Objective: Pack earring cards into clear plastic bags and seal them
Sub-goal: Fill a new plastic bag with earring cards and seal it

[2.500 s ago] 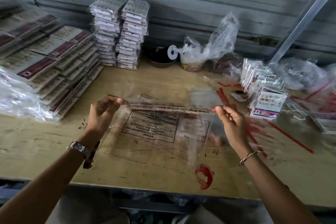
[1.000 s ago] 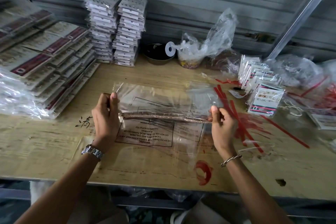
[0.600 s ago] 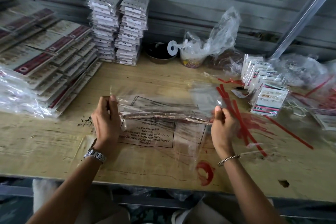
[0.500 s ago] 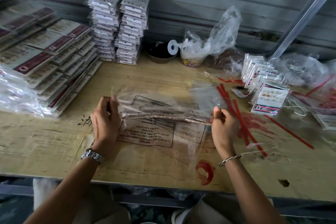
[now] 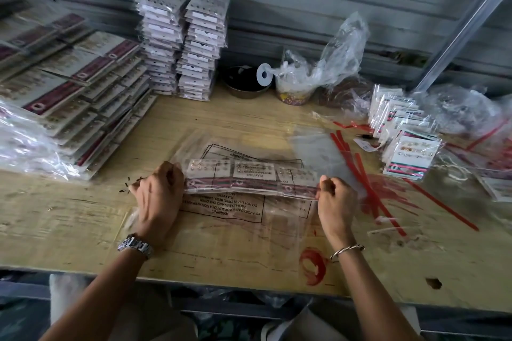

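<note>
A clear plastic bag (image 5: pixel 249 178) with a row of earring cards inside lies across the middle of the wooden table (image 5: pixel 83 219). My left hand (image 5: pixel 159 196) grips the bag's left end and my right hand (image 5: pixel 333 199) pinches its right end. Under it lies a stack of flat clear bags (image 5: pixel 230 209) printed with a black warning text. Their open flap shows beyond the held bag.
Packed card bundles (image 5: pixel 83 91) are piled at the left. Two tall stacks of carded earrings (image 5: pixel 182 44) stand at the back. A dark bowl (image 5: pixel 243 83) and a crumpled plastic bag (image 5: pixel 324 69) sit behind. Small card packs (image 5: pixel 410 152) and red strips (image 5: pixel 357 171) lie at the right.
The bag with cards was held on edge between both hands; now it has tipped flat, with the cards' faces showing. Both hands have sunk slightly toward the table.
</note>
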Demonstrator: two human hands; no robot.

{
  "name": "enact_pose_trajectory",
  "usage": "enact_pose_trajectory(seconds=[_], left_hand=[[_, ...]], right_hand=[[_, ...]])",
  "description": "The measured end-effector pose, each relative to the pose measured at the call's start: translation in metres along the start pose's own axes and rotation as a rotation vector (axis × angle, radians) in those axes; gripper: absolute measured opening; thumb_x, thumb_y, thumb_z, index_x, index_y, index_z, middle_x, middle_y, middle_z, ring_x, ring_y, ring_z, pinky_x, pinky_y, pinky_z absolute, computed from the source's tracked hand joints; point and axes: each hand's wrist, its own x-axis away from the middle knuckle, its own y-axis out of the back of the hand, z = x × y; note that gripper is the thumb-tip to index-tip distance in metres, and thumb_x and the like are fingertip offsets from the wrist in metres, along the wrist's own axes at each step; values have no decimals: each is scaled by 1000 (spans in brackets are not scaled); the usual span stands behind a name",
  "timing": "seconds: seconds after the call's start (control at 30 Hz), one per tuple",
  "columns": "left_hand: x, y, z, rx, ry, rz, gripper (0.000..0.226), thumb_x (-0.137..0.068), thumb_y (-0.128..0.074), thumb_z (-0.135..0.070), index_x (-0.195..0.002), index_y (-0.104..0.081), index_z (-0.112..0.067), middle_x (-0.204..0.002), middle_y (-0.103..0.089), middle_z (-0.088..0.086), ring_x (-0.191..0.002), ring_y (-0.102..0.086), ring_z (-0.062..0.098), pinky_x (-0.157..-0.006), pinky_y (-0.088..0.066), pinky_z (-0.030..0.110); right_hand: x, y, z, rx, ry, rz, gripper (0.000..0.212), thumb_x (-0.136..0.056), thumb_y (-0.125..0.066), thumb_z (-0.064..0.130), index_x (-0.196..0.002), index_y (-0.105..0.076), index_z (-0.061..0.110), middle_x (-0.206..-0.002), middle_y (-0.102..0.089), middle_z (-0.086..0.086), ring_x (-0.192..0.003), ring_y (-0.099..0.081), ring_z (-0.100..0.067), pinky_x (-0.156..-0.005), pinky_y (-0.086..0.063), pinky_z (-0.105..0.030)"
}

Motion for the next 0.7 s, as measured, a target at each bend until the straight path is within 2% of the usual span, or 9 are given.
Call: enact_pose_trajectory(seconds=[0.13,0.2,0.3,0.37,0.47,0.6,0.7], left_hand=[[1,4,-3,-63,-5,22,29,-98,-52,-26,-70,-54,-18,-50,-46,-8,-48,-38,18,-79,-24,38],[0,5,-7,-101,-7,34,30,-99,-50,-25,-71,-55,-16,-52,-48,-2,-50,-40,21,-82,-25,39],[0,8,-12,-155,15,68,30,-100,-46,-27,-77,-58,-13,-59,-61,11,-58,-52,30,-91,-27,41],[1,9,-12,-176,10,69,30,-100,-46,-28,-78,-59,-13,-61,-64,15,-63,-58,34,-92,-28,41],[0,9,-12,-181,-10,72,28,-98,-51,-26,-73,-60,-15,-58,-62,13,-61,-58,33,-89,-28,40],[-3,7,-9,-226,-32,72,28,-95,-54,-24,-71,-62,-14,-56,-63,11,-57,-58,31,-83,-28,36],[-5,5,-7,-291,-44,87,32,-95,-51,-26,-69,-63,-12,-58,-65,11,-54,-57,30,-83,-29,36]], right_hand=[[-1,0,0,-2,-45,13,39,-94,-58,22,-63,-60,-1,-60,-62,-16,-59,-58,-33,-56,-44,-40],[0,0,1,-7,-63,4,38,-93,-60,23,-63,-62,-1,-59,-63,-14,-58,-58,-32,-54,-44,-38],[2,-1,2,6,-82,-9,38,-92,-62,24,-61,-63,1,-58,-63,-14,-57,-58,-29,-53,-36,-32],[1,-1,3,3,-107,5,38,-91,-62,24,-61,-62,1,-58,-64,-15,-57,-58,-31,-55,-41,-34],[-2,-1,4,10,-151,19,37,-89,-61,24,-60,-62,1,-56,-63,-16,-57,-59,-33,-56,-46,-36],[1,-1,11,52,-149,-18,34,-85,-62,18,-56,-61,1,-52,-59,-14,-52,-55,-31,-51,-34,-30],[-2,2,15,88,-203,21,33,-84,-62,16,-55,-62,1,-45,-52,-5,-44,-50,-22,-46,-29,-27]])
